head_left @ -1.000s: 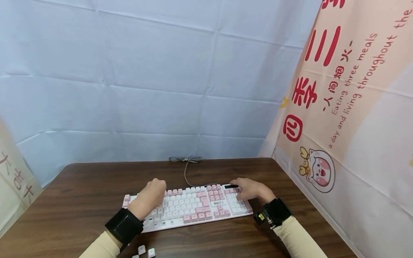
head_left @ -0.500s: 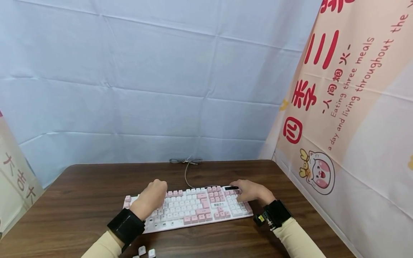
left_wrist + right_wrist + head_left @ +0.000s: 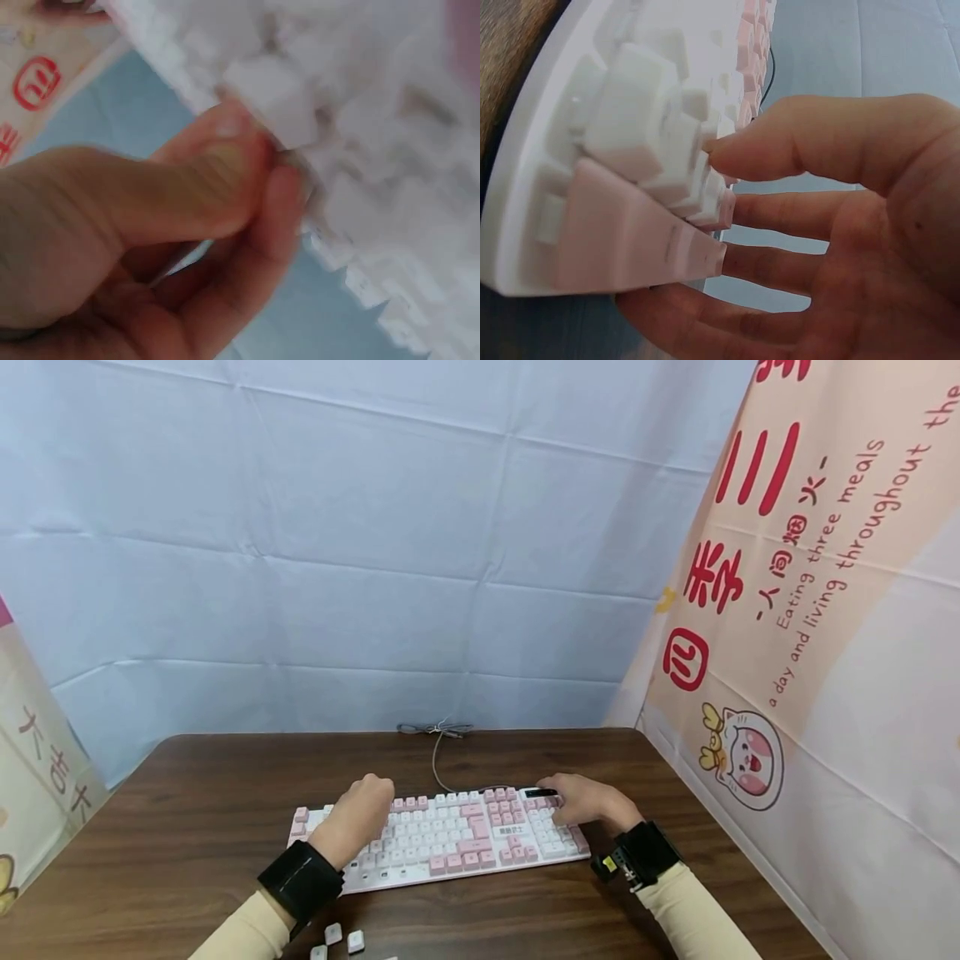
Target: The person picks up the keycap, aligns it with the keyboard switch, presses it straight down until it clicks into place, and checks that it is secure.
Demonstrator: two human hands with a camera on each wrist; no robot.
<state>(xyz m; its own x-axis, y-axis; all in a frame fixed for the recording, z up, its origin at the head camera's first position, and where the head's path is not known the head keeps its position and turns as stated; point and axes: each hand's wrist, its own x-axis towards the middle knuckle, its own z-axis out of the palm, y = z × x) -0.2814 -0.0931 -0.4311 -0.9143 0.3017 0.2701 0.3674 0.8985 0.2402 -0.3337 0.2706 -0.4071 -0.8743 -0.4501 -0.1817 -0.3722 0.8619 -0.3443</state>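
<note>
A white and pink keyboard [image 3: 420, 839] lies on the brown table, with several key positions bare along its front left part. My left hand [image 3: 356, 814] is bent over the keyboard's left side. Up close, its thumb and fingertips [image 3: 225, 161] are pinched together at the edge of a white keycap [image 3: 277, 97]; what lies between them is mostly hidden. At the keyboard's right end, my right hand [image 3: 585, 800] holds the board. Its thumb [image 3: 757, 142] rests on the white keys, while the other fingers reach round the side by a long pink key [image 3: 622, 232].
Several loose white keycaps [image 3: 333, 935] lie at the table's front edge, left of centre. A bundled cable [image 3: 435, 729] runs from the keyboard to the table's back edge. Pale blue cloth [image 3: 360, 568] hangs behind, and a printed cloth [image 3: 750, 693] at the right.
The head view shifts slightly. Both hands keep nearly the same places on the keyboard.
</note>
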